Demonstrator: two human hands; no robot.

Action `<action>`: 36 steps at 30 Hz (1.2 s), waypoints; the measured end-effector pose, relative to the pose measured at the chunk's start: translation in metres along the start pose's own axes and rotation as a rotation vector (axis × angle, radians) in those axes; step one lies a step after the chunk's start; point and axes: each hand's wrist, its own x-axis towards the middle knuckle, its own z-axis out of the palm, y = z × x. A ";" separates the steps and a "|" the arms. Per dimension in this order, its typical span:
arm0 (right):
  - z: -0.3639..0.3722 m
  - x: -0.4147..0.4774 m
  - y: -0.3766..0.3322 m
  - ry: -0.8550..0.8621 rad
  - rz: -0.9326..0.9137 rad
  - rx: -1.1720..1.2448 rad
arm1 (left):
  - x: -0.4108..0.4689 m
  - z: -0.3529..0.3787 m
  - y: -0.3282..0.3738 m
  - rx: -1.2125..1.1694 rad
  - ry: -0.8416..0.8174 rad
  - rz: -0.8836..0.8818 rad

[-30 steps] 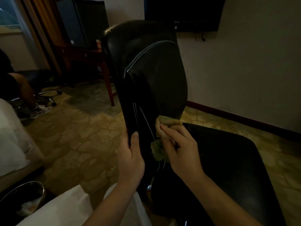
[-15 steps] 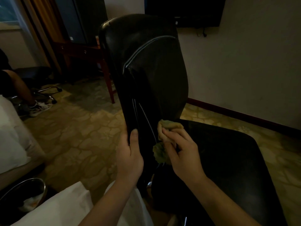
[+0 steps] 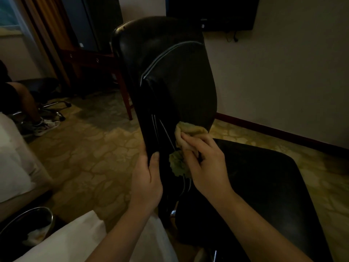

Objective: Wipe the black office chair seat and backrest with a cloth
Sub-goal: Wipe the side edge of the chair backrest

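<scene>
The black office chair stands before me, its tall backrest seen almost edge-on and its seat spreading to the right. My left hand grips the backrest's near edge low down, thumb on the front face. My right hand holds a bunched yellow-green cloth and presses it against the lower front of the backrest, just above the seat. Part of the cloth hangs below my fingers.
A wooden desk stands behind the chair at the left, with a dark TV on the wall. Another person's leg and shoe are at far left. A metal bin and white bedding lie near my lower left.
My right hand and the cloth have slid a little up and down on the lower backrest. My left hand has kept its grip on the edge. The view has shifted slightly.
</scene>
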 end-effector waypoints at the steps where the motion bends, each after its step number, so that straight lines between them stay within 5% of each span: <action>1: 0.000 -0.008 0.006 -0.005 0.021 0.012 | 0.001 -0.002 0.000 -0.002 -0.020 0.004; 7: -0.001 -0.047 0.032 -0.014 0.147 0.027 | -0.002 -0.008 0.000 -0.153 -0.080 -0.034; 19: 0.000 -0.007 0.011 0.036 0.024 -0.060 | 0.001 -0.002 -0.003 -0.043 -0.018 -0.039; 36: -0.002 -0.026 0.022 0.030 0.093 -0.033 | -0.003 -0.001 0.002 -0.055 -0.015 -0.067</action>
